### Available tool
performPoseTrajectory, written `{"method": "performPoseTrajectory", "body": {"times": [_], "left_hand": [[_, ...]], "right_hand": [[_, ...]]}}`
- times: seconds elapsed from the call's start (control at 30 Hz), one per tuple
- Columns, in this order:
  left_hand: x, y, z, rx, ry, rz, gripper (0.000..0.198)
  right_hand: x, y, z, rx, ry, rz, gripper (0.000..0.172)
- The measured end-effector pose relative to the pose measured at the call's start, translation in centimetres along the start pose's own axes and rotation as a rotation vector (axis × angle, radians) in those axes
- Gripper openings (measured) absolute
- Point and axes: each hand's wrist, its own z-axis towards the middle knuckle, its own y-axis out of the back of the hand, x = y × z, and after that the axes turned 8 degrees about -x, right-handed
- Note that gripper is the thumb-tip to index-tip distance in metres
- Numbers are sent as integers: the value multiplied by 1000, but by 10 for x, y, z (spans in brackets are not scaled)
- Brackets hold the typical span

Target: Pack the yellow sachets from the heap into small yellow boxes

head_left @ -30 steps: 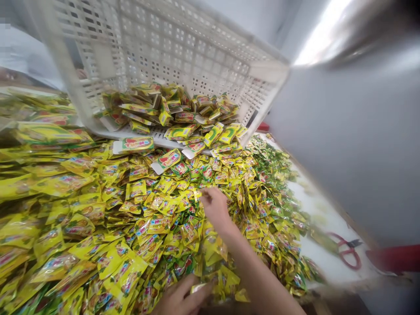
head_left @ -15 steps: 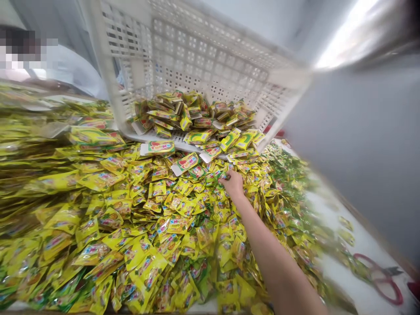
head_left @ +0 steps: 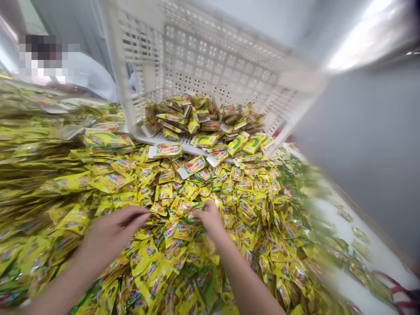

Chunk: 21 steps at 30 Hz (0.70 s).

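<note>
My right hand [head_left: 211, 221] is closed in a pinch on a small sachet with green edges [head_left: 194, 214], lifted just over the heap. To its left, my left hand [head_left: 113, 232] reaches in low over the yellow sachets [head_left: 147, 262], thumb and forefinger stretched forward with a small gap between them. Nothing shows in that hand, and its other fingers are partly hidden. Beneath both hands spreads a thick heap of shiny yellow sachets, some with green. Several small printed cartons [head_left: 193, 166] with white flaps lie on the heap beyond my right hand.
A white perforated plastic basket [head_left: 131, 96] lies tipped toward me behind the heap, with cartons spilling from its mouth. At the lower right, red-handled scissors [head_left: 398, 288] lie on the white table [head_left: 348, 275]. A person in white [head_left: 92, 74] is at the far left.
My right hand has drawn back toward me from near the cartons, bringing the green-edged sachet. My left hand has come into view from the lower left. The view has shifted slightly.
</note>
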Motion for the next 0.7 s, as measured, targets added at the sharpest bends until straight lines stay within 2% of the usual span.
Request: {"method": "performPoseTrajectory", "body": {"times": [0.03,0.07,0.17,0.23,0.3,0.4,0.53,0.63,0.7], "left_hand": [[-9,-26,13,180,-36,-4,27],[-17,-54,24,276,-64,-21,24],[-30,-130,43,376,-52,3,10],[-27,-156,45,389,-13,16,8],[-21,-160,44,398,25,-15,10],[-19,-145,37,383,93,-136,9],[-35,-129,25,324,162,-356,19],[-48,-132,15,260,195,-478,18],[-52,-139,8,169,226,-514,19]], "right_hand": [[-1,7,0,30,-5,20,40],[-2,14,1,62,-9,40,42],[-4,26,2,129,-18,101,48],[-6,29,0,137,-10,152,50],[-7,30,-4,140,6,213,50],[-3,34,-14,154,35,309,51],[4,38,-25,155,68,356,45],[4,35,-28,81,92,348,39],[3,34,-29,2,113,351,38]]}}
